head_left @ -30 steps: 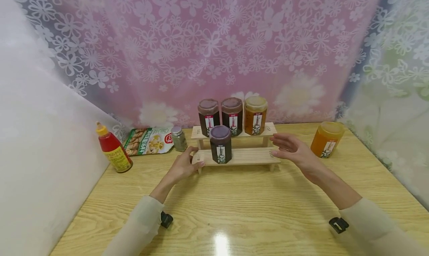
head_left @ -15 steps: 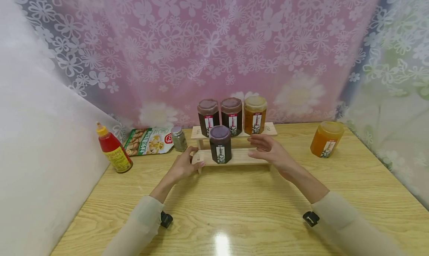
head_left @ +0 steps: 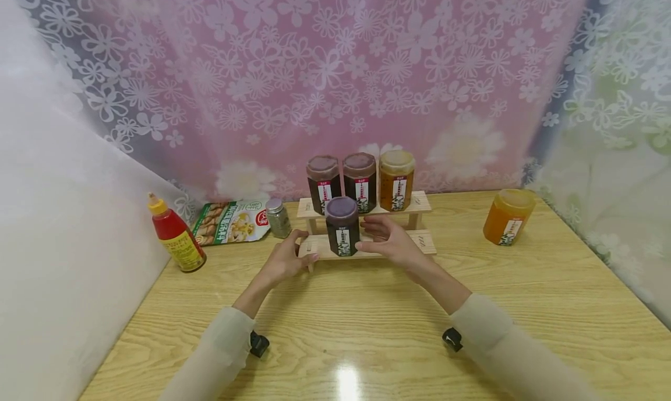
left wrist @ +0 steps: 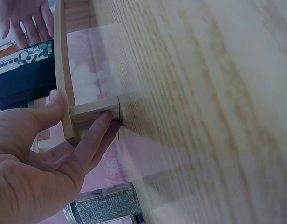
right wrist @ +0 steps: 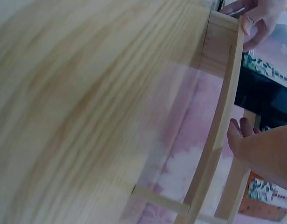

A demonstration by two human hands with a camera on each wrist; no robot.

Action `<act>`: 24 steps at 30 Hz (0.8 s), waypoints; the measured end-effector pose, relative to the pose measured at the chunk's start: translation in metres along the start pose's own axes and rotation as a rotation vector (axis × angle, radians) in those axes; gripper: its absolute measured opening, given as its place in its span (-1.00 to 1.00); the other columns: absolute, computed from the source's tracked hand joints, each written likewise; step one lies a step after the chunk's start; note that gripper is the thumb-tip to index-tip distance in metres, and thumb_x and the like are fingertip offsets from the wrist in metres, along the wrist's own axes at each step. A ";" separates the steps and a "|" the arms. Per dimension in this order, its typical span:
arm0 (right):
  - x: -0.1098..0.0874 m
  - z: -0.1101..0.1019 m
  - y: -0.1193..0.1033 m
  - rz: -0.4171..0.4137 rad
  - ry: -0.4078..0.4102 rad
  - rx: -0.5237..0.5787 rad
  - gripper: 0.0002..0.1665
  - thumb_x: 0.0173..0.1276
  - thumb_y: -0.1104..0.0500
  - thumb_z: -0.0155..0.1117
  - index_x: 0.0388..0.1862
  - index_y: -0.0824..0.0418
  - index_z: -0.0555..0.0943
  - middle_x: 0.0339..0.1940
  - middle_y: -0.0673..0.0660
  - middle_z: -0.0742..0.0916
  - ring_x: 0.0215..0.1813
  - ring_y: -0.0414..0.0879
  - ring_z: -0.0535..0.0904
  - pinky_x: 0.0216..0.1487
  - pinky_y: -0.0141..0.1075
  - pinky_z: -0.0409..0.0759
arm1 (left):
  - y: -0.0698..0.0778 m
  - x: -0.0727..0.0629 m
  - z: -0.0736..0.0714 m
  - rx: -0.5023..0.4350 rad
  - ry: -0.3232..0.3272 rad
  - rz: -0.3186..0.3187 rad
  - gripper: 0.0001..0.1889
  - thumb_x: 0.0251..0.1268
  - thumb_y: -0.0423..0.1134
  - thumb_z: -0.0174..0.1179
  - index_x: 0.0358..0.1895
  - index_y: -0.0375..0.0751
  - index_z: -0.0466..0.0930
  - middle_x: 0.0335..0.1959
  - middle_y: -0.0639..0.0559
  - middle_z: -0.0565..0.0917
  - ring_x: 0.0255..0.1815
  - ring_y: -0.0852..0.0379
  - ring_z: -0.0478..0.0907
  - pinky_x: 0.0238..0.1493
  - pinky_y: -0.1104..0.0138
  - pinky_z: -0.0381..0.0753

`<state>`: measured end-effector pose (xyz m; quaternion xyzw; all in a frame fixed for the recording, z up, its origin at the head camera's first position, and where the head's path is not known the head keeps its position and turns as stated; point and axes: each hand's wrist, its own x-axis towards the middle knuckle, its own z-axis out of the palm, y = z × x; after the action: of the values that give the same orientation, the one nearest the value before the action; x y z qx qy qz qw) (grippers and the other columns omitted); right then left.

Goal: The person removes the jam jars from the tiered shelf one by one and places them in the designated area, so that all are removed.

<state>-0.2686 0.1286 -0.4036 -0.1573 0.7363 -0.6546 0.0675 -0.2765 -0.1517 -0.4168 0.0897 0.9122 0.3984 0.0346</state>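
A two-tier wooden rack (head_left: 395, 250) stands on the table, and my left hand (head_left: 285, 261) grips the left end of its lower tier. In the left wrist view, the thumb lies over the board and the fingers are around its leg. A dark jar with a purple lid (head_left: 343, 226) stands upright on that tier, left of its middle. My right hand (head_left: 393, 243) is at the jar's right side, its thumb in front and fingers behind, loosely spread. On the upper tier stand two dark jars (head_left: 323, 182) and an amber jar (head_left: 396, 179).
Another amber jar (head_left: 508, 217) stands on the table at the right. To the left are a red sauce bottle with a yellow cap (head_left: 178, 235), a green and white food packet (head_left: 233, 221) and a small spice jar (head_left: 278, 218). A floral curtain (head_left: 335, 69) hangs behind.
My right hand has moved left along the lower tier, from its right end to the dark jar. The left hand has kept its grip on the rack.
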 end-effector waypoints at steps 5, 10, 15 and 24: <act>0.008 0.015 0.003 0.002 0.037 0.006 -0.10 0.33 0.29 0.50 0.56 0.36 0.26 0.50 0.42 0.45 0.54 0.29 0.34 0.54 0.10 0.22 | -0.001 0.000 0.000 -0.008 0.001 0.003 -0.37 0.39 -0.19 0.41 0.44 -0.23 0.39 -0.05 -0.31 0.77 -0.11 -0.01 0.73 -0.13 0.16 0.62; 0.012 0.031 0.003 0.014 0.090 -0.024 -0.08 0.28 0.26 0.55 0.53 0.39 0.30 0.44 0.41 0.52 0.46 0.26 0.45 0.47 0.05 0.37 | -0.002 0.000 0.000 -0.007 -0.004 -0.001 -0.37 0.40 -0.18 0.40 0.45 -0.22 0.39 -0.04 -0.31 0.77 -0.11 0.00 0.72 -0.12 0.16 0.61; 0.016 0.047 0.001 0.007 0.173 -0.075 -0.07 0.21 0.23 0.62 0.47 0.41 0.35 0.38 0.41 0.58 0.41 0.28 0.50 0.43 0.08 0.41 | -0.001 0.000 0.000 -0.014 -0.003 -0.002 -0.37 0.41 -0.19 0.40 0.45 -0.22 0.38 -0.07 -0.29 0.77 -0.15 0.02 0.71 -0.15 0.17 0.61; 0.019 0.064 0.000 0.014 0.301 -0.199 -0.05 0.18 0.09 0.66 0.44 0.33 0.37 0.31 0.34 0.62 0.35 0.24 0.55 0.37 0.11 0.45 | -0.001 0.000 0.000 -0.016 -0.006 -0.010 -0.38 0.41 -0.20 0.39 0.45 -0.23 0.38 -0.04 -0.31 0.76 -0.14 0.00 0.72 -0.19 0.20 0.61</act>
<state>-0.2672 0.0618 -0.4099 -0.0585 0.8003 -0.5942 -0.0549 -0.2769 -0.1519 -0.4172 0.0861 0.9093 0.4052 0.0403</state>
